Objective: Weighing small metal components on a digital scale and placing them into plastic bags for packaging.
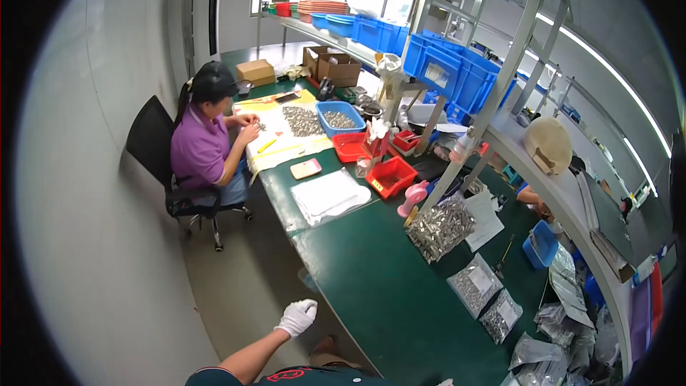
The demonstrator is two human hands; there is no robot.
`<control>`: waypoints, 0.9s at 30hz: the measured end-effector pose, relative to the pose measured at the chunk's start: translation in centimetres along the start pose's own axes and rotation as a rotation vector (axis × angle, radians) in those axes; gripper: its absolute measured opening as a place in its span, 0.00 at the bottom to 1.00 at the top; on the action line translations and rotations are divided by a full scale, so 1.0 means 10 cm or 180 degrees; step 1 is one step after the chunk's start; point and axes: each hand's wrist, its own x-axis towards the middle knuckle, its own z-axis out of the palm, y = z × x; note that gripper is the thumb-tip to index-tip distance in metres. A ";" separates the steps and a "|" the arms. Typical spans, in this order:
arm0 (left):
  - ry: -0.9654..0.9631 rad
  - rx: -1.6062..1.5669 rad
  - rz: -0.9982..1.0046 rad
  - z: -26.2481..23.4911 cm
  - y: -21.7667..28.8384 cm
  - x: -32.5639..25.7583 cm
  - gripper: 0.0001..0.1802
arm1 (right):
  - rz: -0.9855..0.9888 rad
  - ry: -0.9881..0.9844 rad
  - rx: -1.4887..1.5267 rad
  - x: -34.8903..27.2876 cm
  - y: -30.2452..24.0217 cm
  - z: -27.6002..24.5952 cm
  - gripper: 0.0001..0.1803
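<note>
My left hand [298, 318], in a white glove, is in the air beside the near edge of the green table [350, 261]. Its fingers are curled into a loose fist, and nothing shows in them. My right hand is not to be seen; only a tiny white sliver, which I cannot make out, shows at the lower rim. Across the table lie a clear bag of metal parts [441, 229] and two smaller bags of small parts, one the upper bag [475, 284] and the other the lower bag [501, 316].
A person in a purple shirt [200, 144] sits on a black chair [151, 136], handling small parts by a blue tray [339, 118]. Red bins [392, 176], a pink fan [412, 199] and white sheets [329, 195] stand or lie on the table. A metal shelf post [493, 93] rises at the right.
</note>
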 end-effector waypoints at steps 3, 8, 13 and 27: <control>0.0376 -0.0474 0.0598 -0.40 0.62 1.01 0.09 | -0.0275 0.0066 0.0550 0.23 -0.53 0.45 0.29; 0.0860 -0.0931 0.1276 -0.93 1.29 2.18 0.07 | -0.1422 -0.0011 0.2921 0.75 -1.89 0.44 0.24; 0.0987 -0.0996 0.2697 -1.89 2.17 2.75 0.13 | -0.2681 0.1149 0.3425 0.65 -3.15 -1.59 0.21; 0.2100 0.0564 0.4062 -3.67 2.50 6.11 0.11 | -0.6008 0.0676 0.2643 -1.10 -5.54 -2.87 0.19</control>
